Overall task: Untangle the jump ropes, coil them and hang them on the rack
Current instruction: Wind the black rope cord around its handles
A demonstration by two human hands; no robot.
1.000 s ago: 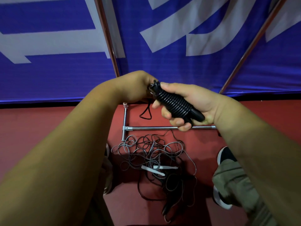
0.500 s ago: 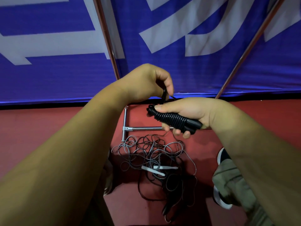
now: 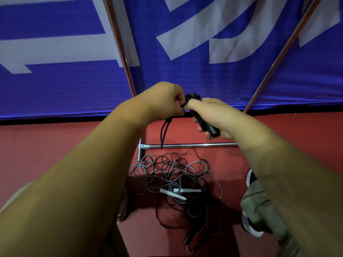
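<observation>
One blue banner (image 3: 204,80) with white lettering fills the back, and the red floor (image 3: 55,145) runs out beneath it. Against the banner stands the rack (image 3: 191,145), its chrome uprights slanting upward and its base bar lying on the floor. Just in front of that bar lies the tangle of jump ropes (image 3: 174,175), grey and black cords looped through one another, with two white handles (image 3: 172,194) near its middle.

Above the pile both hands meet. The right hand (image 3: 215,112) is wrapped round a black handle (image 3: 207,127); whether it holds one or a pair I cannot tell. The left hand (image 3: 163,101) is curled and pinches the black cord (image 3: 164,130) beside the handle's top, a short doubled loop hanging from it toward the base bar.

This looks like securing the black rope's loose end at the handle. The next move probably calls for keeping that wrap tight while lifting the bundle to the rack; the tangle is not yet sorted.
</observation>
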